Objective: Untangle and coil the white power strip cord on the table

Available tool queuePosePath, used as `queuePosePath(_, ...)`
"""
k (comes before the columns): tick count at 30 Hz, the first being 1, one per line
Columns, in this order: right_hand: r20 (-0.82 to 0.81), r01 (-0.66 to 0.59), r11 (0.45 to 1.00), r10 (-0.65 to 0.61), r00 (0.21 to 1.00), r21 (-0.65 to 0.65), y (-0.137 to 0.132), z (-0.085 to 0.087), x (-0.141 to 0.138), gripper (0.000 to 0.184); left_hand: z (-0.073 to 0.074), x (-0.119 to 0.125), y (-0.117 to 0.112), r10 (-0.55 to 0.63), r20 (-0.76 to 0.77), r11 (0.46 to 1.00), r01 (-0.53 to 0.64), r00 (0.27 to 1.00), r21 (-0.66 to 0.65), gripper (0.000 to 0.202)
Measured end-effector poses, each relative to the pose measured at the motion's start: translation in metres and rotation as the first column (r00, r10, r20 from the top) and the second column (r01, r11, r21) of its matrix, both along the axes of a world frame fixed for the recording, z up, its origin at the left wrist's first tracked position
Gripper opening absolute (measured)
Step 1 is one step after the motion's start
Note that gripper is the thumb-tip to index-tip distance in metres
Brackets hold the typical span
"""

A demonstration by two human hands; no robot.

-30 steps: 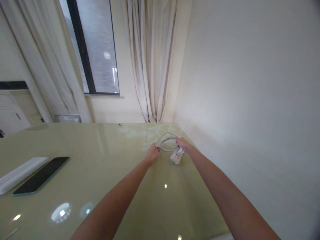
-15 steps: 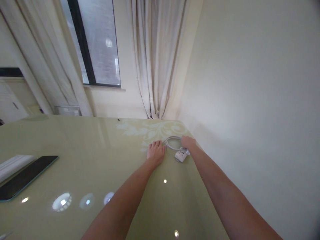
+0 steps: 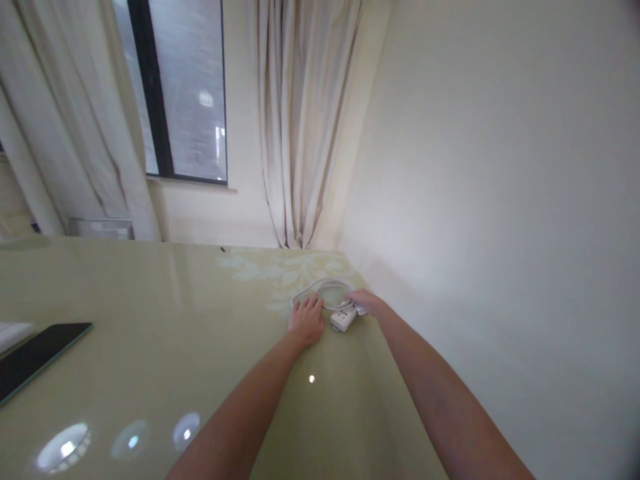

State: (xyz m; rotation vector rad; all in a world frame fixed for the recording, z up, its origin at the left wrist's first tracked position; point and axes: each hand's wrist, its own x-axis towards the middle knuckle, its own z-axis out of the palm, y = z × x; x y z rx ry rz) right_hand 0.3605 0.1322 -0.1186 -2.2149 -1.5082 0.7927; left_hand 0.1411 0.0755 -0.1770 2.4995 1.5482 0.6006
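Pale green table (image 3: pixel 175 293), cord (image 3: pixel 327 280) coiled near its far right corner, socket (image 3: pixel 343 320) just beside, right hand (image 3: pixel 364 301) with fingers gripping the cord, left hand (image 3: pixel 307 321) palm down, fingers extended at the cord's left, curtain (image 3: pixel 305 127) behind.

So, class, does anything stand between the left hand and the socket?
Nothing visible does: only a strip of table separates the left hand from the socket. The cord loops just beyond.

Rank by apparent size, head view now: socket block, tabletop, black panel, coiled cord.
1. Tabletop
2. Black panel, visible part only; the frame cuts it off
3. Coiled cord, by outline
4. Socket block
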Motion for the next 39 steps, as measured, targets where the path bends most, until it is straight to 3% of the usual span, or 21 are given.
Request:
queuePosePath(7,0.281,-0.047,0.999,0.044,0.959,0.004,0.006,0.006,0.003,0.042,-0.001,-0.001,-0.011,0.047,-0.022,0.998,-0.046,0.999,0.037,0.054)
queuePosePath(10,0.348,-0.072,0.996,0.051,0.936,0.047,-0.001,-0.001,0.000,0.062,-0.004,-0.002,-0.008,0.076,-0.016,0.997,-0.075,0.997,0.034,0.055)
queuePosePath(13,0.377,-0.102,0.989,0.054,0.925,0.108,-0.004,-0.003,0.001,0.075,-0.005,-0.003,-0.003,0.002,-0.020,0.999,-0.002,1.000,0.034,0.057)
queuePosePath(18,0.353,-0.132,0.962,0.041,0.935,0.238,-0.015,0.006,0.003,0.061,-0.005,-0.007,0.000,-0.126,-0.005,0.991,0.126,0.992,0.042,0.062)
queuePosePath(21,0.355,-0.129,0.897,-0.033,0.934,0.424,-0.048,0.003,-0.013,0.050,-0.004,-0.008,-0.001,-0.122,0.046,0.990,0.119,0.991,0.071,0.060)
queuePosePath(24,0.352,-0.168,0.802,-0.056,0.934,0.573,-0.099,-0.021,-0.041,0.039,0.001,-0.008,-0.001,-0.064,0.128,0.994,0.051,0.990,0.098,0.049)
queuePosePath(26,0.359,-0.292,0.662,0.037,0.932,0.690,-0.130,-0.042,-0.058,0.032,0.006,-0.008,-0.001,-0.002,0.192,0.995,-0.017,0.981,0.098,0.040)
queuePosePath(28,0.463,-0.484,0.609,0.207,0.862,0.628,-0.153,-0.056,-0.070,0.026,0.011,-0.012,-0.003,0.043,0.243,0.994,-0.066,0.969,0.088,0.036)
queuePosePath(30,0.523,-0.606,0.612,0.341,0.781,0.507,-0.163,-0.061,-0.078,0.022,0.015,-0.021,-0.012,0.040,0.264,0.996,-0.061,0.964,0.072,0.036)
queuePosePath(35,0.500,-0.610,0.705,0.405,0.765,0.362,-0.160,-0.049,-0.082,0.016,0.009,-0.081,-0.069,-0.100,0.148,0.995,0.101,0.984,0.004,0.024)
queuePosePath(39,0.491,-0.617,0.716,0.430,0.758,0.326,-0.159,-0.044,-0.083,0.017,-0.002,-0.139,-0.114,-0.045,-0.055,0.997,0.041,0.997,-0.070,0.032)
